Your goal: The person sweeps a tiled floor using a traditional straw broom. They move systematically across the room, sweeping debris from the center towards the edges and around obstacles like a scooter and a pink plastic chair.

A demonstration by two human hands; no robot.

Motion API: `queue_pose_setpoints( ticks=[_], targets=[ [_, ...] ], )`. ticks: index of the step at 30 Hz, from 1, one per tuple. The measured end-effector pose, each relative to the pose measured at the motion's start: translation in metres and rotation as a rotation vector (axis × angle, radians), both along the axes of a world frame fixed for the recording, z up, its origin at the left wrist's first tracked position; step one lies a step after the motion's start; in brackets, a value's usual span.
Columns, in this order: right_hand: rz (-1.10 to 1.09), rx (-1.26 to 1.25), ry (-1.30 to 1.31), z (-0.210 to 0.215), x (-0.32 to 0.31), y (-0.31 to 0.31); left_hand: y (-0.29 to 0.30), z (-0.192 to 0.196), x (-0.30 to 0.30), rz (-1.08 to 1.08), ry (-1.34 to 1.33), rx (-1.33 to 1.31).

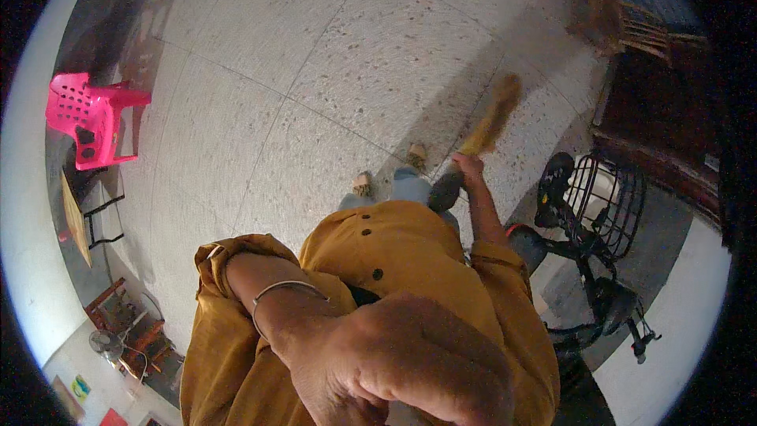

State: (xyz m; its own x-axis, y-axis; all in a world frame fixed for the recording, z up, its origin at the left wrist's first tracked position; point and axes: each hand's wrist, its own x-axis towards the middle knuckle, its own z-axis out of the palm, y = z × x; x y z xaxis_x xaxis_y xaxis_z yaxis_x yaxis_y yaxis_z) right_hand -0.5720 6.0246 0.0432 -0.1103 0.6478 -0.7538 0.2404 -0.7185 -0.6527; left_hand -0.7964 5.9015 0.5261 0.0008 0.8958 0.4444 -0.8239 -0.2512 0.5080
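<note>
My right hand (470,166) is wrapped round the dark handle of a broom (498,111). Its yellow-brown bristles point away from me to the far right, low over the speckled floor, and look slightly blurred. Close in front of the camera, my left hand (402,355) is raised with its fingers curled in; a thin metal bangle (288,287) circles that wrist. The inside of this hand is hidden, so anything it may hold cannot be made out. Below my mustard buttoned garment (386,241) my two feet (362,184) stand on the floor.
A pink plastic chair (95,122) stands at the left, with a folding table (77,221) nearer. A small fan (105,342) is at the lower left. Close on my right is a bicycle with a black wire basket (611,205); beyond it stands dark wooden furniture (658,126).
</note>
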Motion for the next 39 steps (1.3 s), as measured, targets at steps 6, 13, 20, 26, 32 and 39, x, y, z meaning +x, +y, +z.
queue_pose_setpoints(
  ticks=[6, 13, 20, 26, 32, 39],
  targets=[
    [0.376, 0.110, 0.149, 0.043, -0.111, 0.006, 0.017, -0.010, 0.019, 0.169, -0.118, 0.142],
    [0.325, -0.194, 0.482, 0.123, -0.104, 0.034, 0.013, 0.000, 0.015, 0.163, -0.177, 0.066],
    [0.076, 0.177, 0.127, 0.071, -0.011, 0.031, 0.021, 0.008, 0.007, 0.071, 0.029, 0.071],
    [0.012, 0.218, -0.063, 0.046, 0.075, 0.046, 0.027, -0.001, 0.025, 0.104, -0.090, 0.165],
    [-0.225, -0.032, 0.180, -0.098, 0.175, 0.063, 0.038, 0.005, 0.021, -0.098, 0.024, 0.196],
    [0.040, -0.023, 0.034, 0.027, 0.001, 0.060, 0.057, 0.004, 0.053, 0.010, 0.081, 0.099]
  ],
)
